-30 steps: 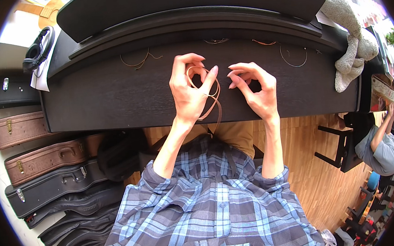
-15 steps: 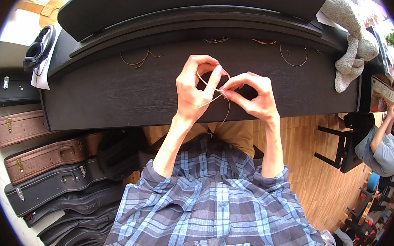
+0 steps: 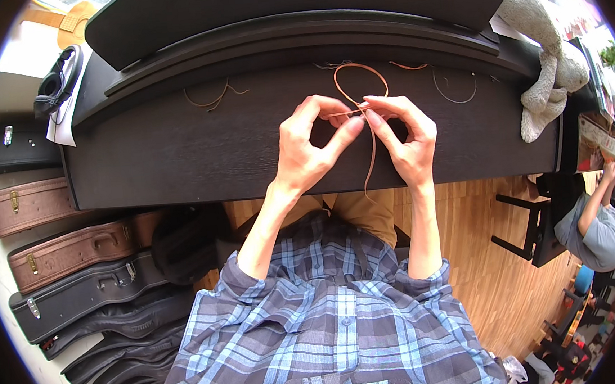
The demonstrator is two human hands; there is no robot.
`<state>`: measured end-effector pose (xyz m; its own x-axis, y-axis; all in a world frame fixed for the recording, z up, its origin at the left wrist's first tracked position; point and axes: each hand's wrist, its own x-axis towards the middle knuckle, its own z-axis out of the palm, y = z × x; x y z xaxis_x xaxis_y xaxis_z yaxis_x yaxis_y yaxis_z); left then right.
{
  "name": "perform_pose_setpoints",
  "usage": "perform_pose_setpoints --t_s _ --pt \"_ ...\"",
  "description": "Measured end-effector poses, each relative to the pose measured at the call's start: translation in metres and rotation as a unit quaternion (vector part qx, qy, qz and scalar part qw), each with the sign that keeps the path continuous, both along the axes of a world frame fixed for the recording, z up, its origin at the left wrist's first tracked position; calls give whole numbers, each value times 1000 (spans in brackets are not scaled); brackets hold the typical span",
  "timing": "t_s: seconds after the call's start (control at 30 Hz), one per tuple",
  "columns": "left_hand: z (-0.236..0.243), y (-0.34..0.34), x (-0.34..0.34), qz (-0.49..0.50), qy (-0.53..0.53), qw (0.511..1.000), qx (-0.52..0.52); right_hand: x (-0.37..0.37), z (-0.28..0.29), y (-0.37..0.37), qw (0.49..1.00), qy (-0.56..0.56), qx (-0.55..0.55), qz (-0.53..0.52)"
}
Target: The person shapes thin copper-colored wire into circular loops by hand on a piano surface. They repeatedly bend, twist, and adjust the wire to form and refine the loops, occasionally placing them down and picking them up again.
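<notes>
A thin copper-coloured guitar string (image 3: 357, 64) is bent into a round loop that stands up beyond my fingertips. Where its strands cross, my left hand (image 3: 304, 145) pinches it between thumb and fingers. My right hand (image 3: 411, 135) is closed on the same crossing, its thumb and forefinger almost touching the left ones. One loose end hangs in a curve below the hands, past the near edge of the black piano lid (image 3: 174, 155). The exact grip at the crossing is partly hidden by the fingertips.
Several string pieces lie along the back of the lid, among them a curled one (image 3: 217, 98) and a copper one (image 3: 409, 65). Headphones (image 3: 58, 81) sit at left, a grey plush toy (image 3: 542, 94) at right. Instrument cases (image 3: 74, 254) line the left; a person (image 3: 592, 231) is at far right.
Both hands have come closer together at the crossing. The loop, earlier around my left fingers, now stands free beyond the fingertips, and the loose end hangs lower.
</notes>
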<state>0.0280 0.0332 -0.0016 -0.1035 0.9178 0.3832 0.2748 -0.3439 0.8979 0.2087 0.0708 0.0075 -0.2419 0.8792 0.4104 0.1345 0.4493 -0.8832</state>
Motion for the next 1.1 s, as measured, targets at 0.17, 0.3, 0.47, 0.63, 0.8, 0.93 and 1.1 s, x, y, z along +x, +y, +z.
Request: perform_pose_setpoints --t_s 0.17,0.3,0.47,0.63,0.8,0.93,1.1 --pt "4 0 2 16 -3 1000 -22 0 4 0 999 -30 15 39" --pt "3 1 2 14 -15 1000 -16 0 3 -1 999 -26 6 39" --pt "2 1 1 -2 -52 998 -20 1 1 -2 998 -30 -1 58" --pt "1 -1 -3 -9 -46 999 -18 2 1 0 999 -20 -5 43" --pt "-1 0 -3 -10 -94 995 -26 3 -1 1 999 17 -30 42" --pt "0 -2 -3 -23 -129 990 -59 2 -3 1 994 75 -66 53" --pt "2 -3 -3 -31 -158 984 -76 2 -4 -2 981 130 -126 67"
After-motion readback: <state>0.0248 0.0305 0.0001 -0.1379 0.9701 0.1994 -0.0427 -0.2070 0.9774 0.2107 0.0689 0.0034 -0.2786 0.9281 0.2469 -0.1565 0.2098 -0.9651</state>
